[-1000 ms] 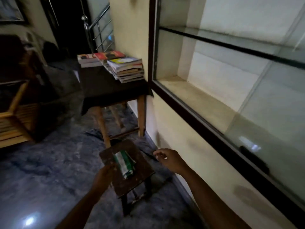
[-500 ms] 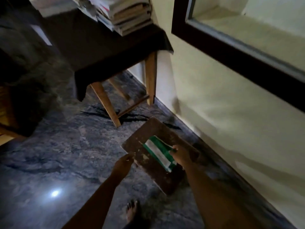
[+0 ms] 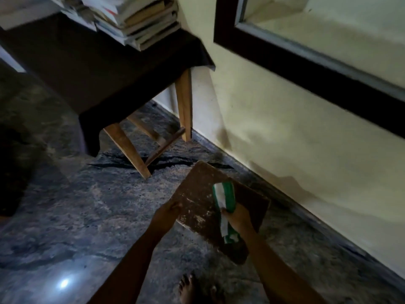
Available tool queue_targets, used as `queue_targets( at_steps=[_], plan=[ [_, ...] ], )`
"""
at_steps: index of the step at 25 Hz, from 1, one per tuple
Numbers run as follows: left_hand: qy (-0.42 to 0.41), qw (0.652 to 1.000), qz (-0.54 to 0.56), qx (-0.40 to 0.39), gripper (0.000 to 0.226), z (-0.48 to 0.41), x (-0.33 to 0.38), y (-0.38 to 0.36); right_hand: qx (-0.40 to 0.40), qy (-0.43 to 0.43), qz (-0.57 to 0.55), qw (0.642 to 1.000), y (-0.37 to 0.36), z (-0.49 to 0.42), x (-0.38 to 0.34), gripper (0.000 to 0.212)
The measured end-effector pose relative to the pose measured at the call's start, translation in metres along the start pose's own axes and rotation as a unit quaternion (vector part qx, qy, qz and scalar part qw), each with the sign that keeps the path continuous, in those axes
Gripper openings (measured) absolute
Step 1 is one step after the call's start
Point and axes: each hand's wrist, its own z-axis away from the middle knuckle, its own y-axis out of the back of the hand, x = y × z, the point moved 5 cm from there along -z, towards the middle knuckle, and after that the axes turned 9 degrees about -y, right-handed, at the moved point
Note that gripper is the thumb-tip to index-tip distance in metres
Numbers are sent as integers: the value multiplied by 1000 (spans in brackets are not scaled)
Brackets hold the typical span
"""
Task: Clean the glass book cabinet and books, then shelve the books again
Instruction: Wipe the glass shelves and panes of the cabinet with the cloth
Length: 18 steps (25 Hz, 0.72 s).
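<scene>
A green and white striped cloth (image 3: pixel 225 198) lies on a small brown stool (image 3: pixel 197 202) low in the view. My right hand (image 3: pixel 237 217) grips the cloth near its middle, with one end hanging below the hand. My left hand (image 3: pixel 167 212) holds the stool's left edge. A stack of books (image 3: pixel 140 20) sits on a dark-covered table (image 3: pixel 92 62) at the upper left. The glass cabinet's dark frame (image 3: pixel 306 71) runs along the wall at the upper right, its pale lower shelf (image 3: pixel 328 25) bare.
The table's wooden legs (image 3: pixel 184 106) stand close behind the stool. A cream wall (image 3: pixel 295 150) borders the right side. My bare feet (image 3: pixel 188 288) stand on the dark marble floor (image 3: pixel 76 216) below the stool.
My head has tilted down towards the stool. My right hand reached the cloth and now grips it, lifting part of it. My left hand stays at the stool's edge.
</scene>
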Motion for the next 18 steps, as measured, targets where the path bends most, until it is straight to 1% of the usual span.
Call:
queue_targets(
  at_steps=[1, 3, 5, 6, 8, 10, 12, 13, 14, 16, 17, 18],
  plan=[
    [-31, 999, 4, -9, 35, 11, 20, 6, 15, 16, -35, 999, 29, 16, -5, 48],
    [-138, 990, -3, -43, 31, 36, 66, 16, 30, 61, -91, 994, 98, 53, -14, 49],
    [-254, 964, -27, -69, 30, 56, 119, 27, 46, 110, -98, 988, 169, 90, -23, 45],
    [-303, 950, -38, -62, 34, 62, 149, 34, 67, 123, -92, 986, 204, 109, -26, 42],
    [-376, 924, -69, -25, 48, 65, 218, 50, 124, 150, -106, 975, 271, 151, -37, 37],
    [-465, 881, -92, -3, 53, 69, 296, 61, 203, 195, -128, 951, 331, 192, -56, 38],
    [-541, 835, -95, 38, 57, 70, 366, 73, 275, 233, -128, 924, 378, 227, -80, 43],
    [-583, 807, -91, 39, 58, 74, 401, 80, 311, 245, -128, 909, 398, 245, -91, 45],
    [-617, 781, -90, 42, 62, 75, 434, 87, 350, 250, -129, 893, 419, 256, -102, 45],
    [-673, 731, -95, 57, 76, 74, 492, 98, 422, 254, -118, 863, 460, 275, -126, 45],
    [-692, 713, -96, 65, 81, 75, 516, 103, 457, 251, -111, 846, 482, 284, -141, 42],
    [-705, 699, -92, 75, 82, 73, 538, 105, 492, 243, -106, 829, 505, 290, -157, 38]
  ],
)
